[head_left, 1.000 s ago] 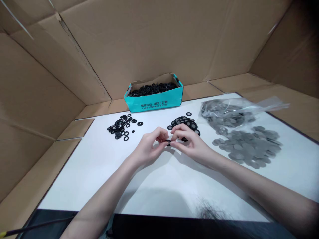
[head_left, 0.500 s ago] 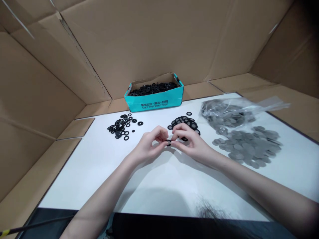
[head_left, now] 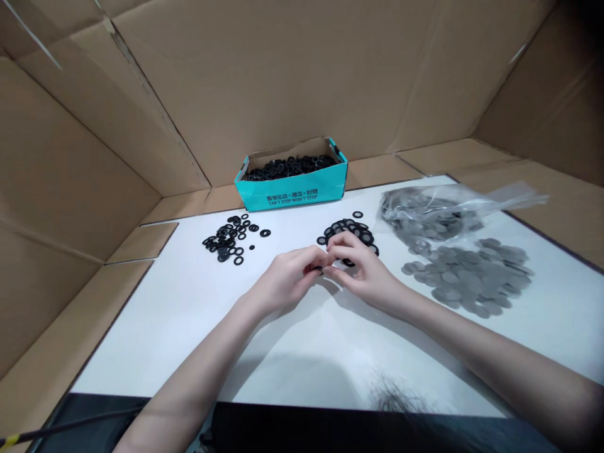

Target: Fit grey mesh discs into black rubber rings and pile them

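My left hand [head_left: 293,277] and my right hand [head_left: 357,269] meet over the middle of the white table. Between their fingertips they pinch one small black ring [head_left: 319,271], mostly covered by the fingers. Just behind my right hand lies a pile of black rings with grey mesh discs in them [head_left: 365,238], partly hidden by that hand. Loose black rings [head_left: 226,236] are heaped to the left, beyond my left hand. On the right, a spread pile of thin grey discs [head_left: 476,277] lies near my right forearm.
A turquoise box [head_left: 295,190] full of black rings stands at the back edge. A clear plastic bag [head_left: 434,214] of grey discs lies at the back right. Cardboard walls [head_left: 283,75] enclose the white table [head_left: 165,327]. A dark cable [head_left: 70,428] runs at lower left.
My left fingers have closed further over the ring, coming nearer to my right fingertips, and the ring is more hidden. My right hand has hardly moved.
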`<state>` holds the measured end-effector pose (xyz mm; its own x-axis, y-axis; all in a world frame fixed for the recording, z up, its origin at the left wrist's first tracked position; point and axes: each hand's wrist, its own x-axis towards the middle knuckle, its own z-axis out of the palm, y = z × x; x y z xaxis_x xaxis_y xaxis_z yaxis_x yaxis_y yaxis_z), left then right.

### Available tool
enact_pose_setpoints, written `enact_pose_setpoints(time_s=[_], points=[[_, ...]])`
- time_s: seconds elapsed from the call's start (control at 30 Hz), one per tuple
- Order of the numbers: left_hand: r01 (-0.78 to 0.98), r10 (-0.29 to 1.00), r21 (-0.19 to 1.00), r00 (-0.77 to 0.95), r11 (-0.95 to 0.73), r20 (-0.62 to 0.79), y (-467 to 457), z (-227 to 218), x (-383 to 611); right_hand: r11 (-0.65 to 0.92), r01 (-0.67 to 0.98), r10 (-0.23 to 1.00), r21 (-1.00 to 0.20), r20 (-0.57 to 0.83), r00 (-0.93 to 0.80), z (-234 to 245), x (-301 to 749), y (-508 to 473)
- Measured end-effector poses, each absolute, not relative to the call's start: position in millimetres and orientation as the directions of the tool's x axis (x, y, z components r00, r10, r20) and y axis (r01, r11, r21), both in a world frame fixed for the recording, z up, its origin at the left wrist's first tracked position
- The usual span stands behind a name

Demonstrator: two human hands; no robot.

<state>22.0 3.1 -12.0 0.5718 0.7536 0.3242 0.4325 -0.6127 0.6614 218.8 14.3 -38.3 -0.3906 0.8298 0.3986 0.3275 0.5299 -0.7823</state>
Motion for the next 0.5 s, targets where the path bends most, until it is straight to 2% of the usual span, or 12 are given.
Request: enact_pose_setpoints(time_s=[0.13,0.27,0.5], points=[[0.382,0.810,0.749,0.476,-0.541,0.342,2.9,-18.1,23.2,0.563,0.345,0.819,-0.751,0.452,-0.353,-38.1,219.2,14.5],[0.299,0.876,0.856,0.376,-0.423,0.301,2.7,-17.6,24.8,0.576,0.337,0.811,-0.744,0.470,-0.348,-38.2,219.1,14.6],[0.248,0.904,0.904,0.347,-0.347,0.252,1.3,-12.5,26.8,0.593,0.338,0.803,-0.731,0.504,-0.319,-42.7,218.2,16.5]])
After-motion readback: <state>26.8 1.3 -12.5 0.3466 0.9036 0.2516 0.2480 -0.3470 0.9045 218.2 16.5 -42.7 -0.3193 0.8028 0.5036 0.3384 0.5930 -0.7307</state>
